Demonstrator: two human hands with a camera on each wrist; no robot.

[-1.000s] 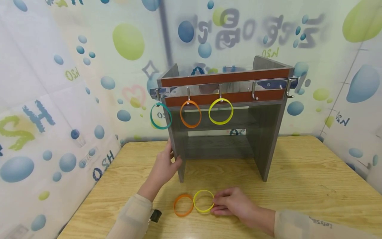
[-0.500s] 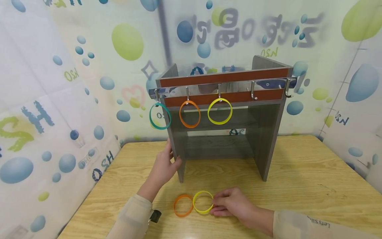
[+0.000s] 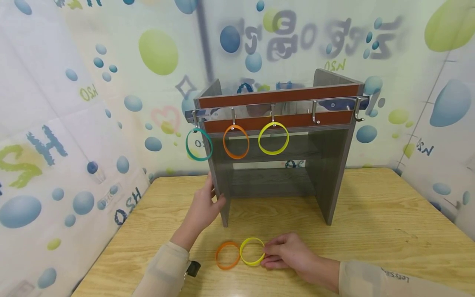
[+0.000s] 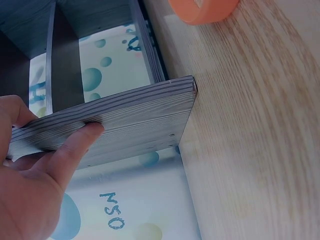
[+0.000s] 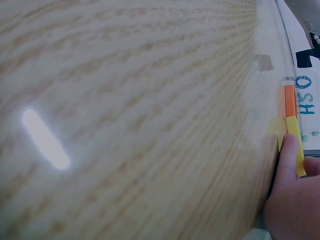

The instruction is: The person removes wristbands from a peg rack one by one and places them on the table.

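In the head view, my left hand (image 3: 205,206) grips the left side panel (image 3: 219,181) of a small grey shelf unit. The left wrist view has the thumb on the panel's outer face and a finger over its front edge. My right hand (image 3: 289,253) pinches the right side of a yellow ring (image 3: 248,262) at the table's front; the right wrist view shows a finger along the band. An orange ring (image 3: 227,268) lies against it on the left. From the metal hook rail (image 3: 293,106) hang a teal ring (image 3: 200,159), an orange ring (image 3: 236,157) and a yellow ring (image 3: 273,153).
The shelf unit stands on a wood-grain table (image 3: 393,231). Two bare hooks, a silver hook (image 3: 314,113) and another hook (image 3: 358,110), are at the rail's right. Patterned fabric walls (image 3: 159,95) enclose the table's back and sides.
Hardly anything differs. The head view has shifted very slightly; both hands and all the rings keep their places.
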